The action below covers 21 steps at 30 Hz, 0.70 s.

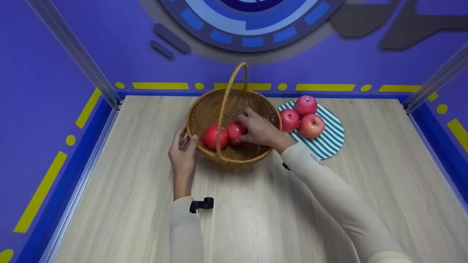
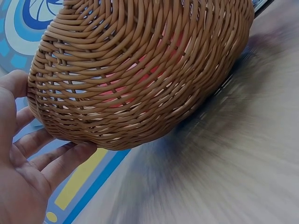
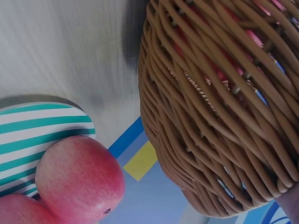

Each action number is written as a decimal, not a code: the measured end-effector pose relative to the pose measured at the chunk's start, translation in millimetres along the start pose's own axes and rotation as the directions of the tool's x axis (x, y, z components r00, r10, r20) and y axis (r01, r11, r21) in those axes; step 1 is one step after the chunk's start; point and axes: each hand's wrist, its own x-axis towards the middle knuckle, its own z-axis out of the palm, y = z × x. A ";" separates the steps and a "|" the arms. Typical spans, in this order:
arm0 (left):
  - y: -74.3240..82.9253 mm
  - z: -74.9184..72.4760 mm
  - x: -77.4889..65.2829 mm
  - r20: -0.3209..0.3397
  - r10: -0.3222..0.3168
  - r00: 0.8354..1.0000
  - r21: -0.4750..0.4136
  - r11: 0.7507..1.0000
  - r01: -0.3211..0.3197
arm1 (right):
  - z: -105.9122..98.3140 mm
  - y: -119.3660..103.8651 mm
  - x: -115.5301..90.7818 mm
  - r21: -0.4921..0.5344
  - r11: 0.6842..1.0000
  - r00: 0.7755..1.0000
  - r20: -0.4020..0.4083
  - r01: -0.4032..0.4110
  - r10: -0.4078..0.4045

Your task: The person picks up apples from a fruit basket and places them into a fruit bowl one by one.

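Note:
A wicker basket (image 1: 204,106) with an arched handle stands on the table. My left hand (image 1: 181,157) holds its left side, the thumb at the rim; in the left wrist view the fingers (image 2: 65,163) lie against the outer weave. My right hand (image 1: 257,129) reaches inside over the right rim and grips a red apple (image 1: 236,132) between thumb and fingers. Another red apple (image 1: 215,137) lies beside it in the basket, partly behind the handle. In the right wrist view the basket wall (image 3: 205,112) covers most of the right hand.
Right of the basket lies a round green-and-white striped mat (image 1: 334,131). Three apples (image 1: 311,126) rest together on it, close to the right forearm. Blue panels (image 1: 146,69) with yellow marks stand behind and at both sides of the wooden table (image 1: 252,219).

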 end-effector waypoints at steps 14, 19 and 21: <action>-1.3 -1.0 -0.1 0.016 0.017 1.000 -0.005 1.000 -0.017 | 3.2 2.1 1.4 -0.033 0.998 0.991 0.121 -0.045 0.049; -0.5 -0.8 -0.3 0.010 0.007 1.000 -0.012 1.000 -0.007 | 2.1 0.5 0.7 -0.054 0.998 0.992 0.123 -0.030 0.036; -0.1 -0.8 -0.1 0.010 0.006 1.000 -0.020 1.000 -0.005 | 1.8 0.1 0.3 -0.059 0.998 0.993 0.113 -0.022 0.028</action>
